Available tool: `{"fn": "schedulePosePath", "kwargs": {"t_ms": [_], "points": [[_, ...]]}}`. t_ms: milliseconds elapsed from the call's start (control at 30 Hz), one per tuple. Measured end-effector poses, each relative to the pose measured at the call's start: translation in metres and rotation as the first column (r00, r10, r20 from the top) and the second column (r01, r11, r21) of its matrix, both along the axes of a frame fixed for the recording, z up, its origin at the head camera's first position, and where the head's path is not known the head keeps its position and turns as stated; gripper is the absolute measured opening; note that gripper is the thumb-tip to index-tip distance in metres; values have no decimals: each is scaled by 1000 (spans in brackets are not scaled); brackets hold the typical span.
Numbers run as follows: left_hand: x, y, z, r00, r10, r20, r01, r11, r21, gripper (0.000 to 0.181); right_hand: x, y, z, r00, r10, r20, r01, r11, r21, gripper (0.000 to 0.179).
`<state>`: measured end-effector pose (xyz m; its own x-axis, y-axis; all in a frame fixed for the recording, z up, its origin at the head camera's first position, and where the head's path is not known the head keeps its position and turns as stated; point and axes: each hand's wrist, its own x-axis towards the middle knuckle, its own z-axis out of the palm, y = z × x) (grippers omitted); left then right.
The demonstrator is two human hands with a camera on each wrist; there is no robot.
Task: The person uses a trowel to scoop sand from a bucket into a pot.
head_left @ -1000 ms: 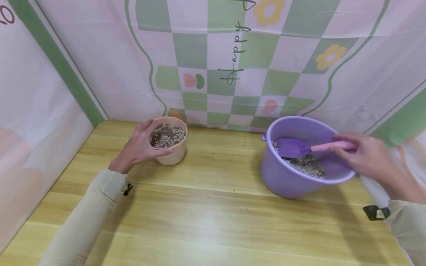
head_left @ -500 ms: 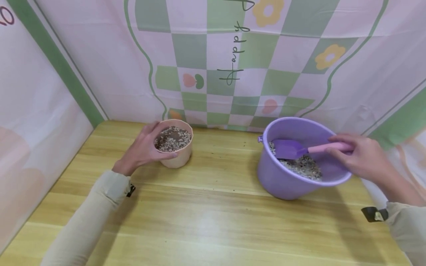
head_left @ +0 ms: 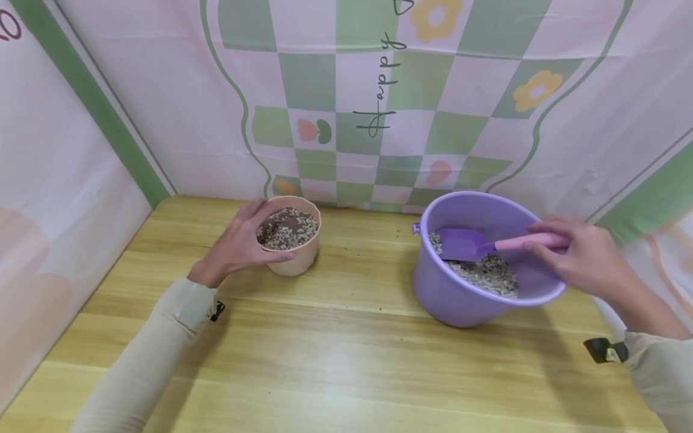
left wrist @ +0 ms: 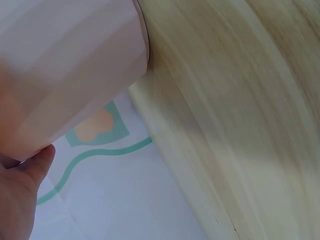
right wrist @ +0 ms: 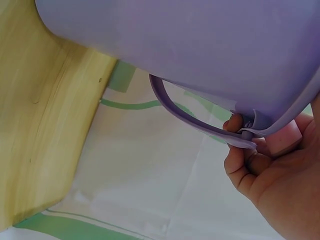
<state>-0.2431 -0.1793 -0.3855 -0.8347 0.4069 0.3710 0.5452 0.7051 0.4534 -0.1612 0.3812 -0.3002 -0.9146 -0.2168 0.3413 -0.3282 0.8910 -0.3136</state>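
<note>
Peach pot (head_left: 295, 263), speckled grit (head_left: 296, 233) within — curled in left grip (head_left: 238, 243). Lilac bucket (head_left: 460, 300), grit inside, touching right grip (head_left: 587, 255). Pink-handled purple shovel (head_left: 479, 245) — held in right grip, inclined into bucket.

Smooth plastic bucket (head_left: 449, 300) and scoop (head_left: 464, 244), matt pot (head_left: 298, 263), perhaps plastic, glossy wood-grain table (head_left: 325, 361), wrinkled cloth backdrop (head_left: 360, 84)

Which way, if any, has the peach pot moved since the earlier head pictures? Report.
Yes: the peach pot has moved right and slightly down the view, judged against the back-left corner of the table.
</note>
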Motion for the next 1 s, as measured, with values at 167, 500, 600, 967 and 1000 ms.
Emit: {"fn": "schedulePosePath", "kwargs": {"t_ms": [167,500,600,967,1000], "points": [[0,3,-1,1000,-21,-13,21,1000,-1,102,0,-4,-1,1000,6,6,-6,1000,0,36],[4,11,1,998,-56,-5,56,998,-21,106,2,-12,-1,1000,20,0,-20,1000,-11,36],[5,13,1,998,-65,-16,64,998,-21,105,2,-15,0,1000,25,-7,-25,1000,-8,35],[11,18,3,994,-109,-6,109,994,-33,108,7,-19,0,999,44,-3,-44,998,38,37],[11,18,3,993,-115,-7,115,993,-34,108,8,-20,1,999,44,-4,-44,998,39,37]]}}
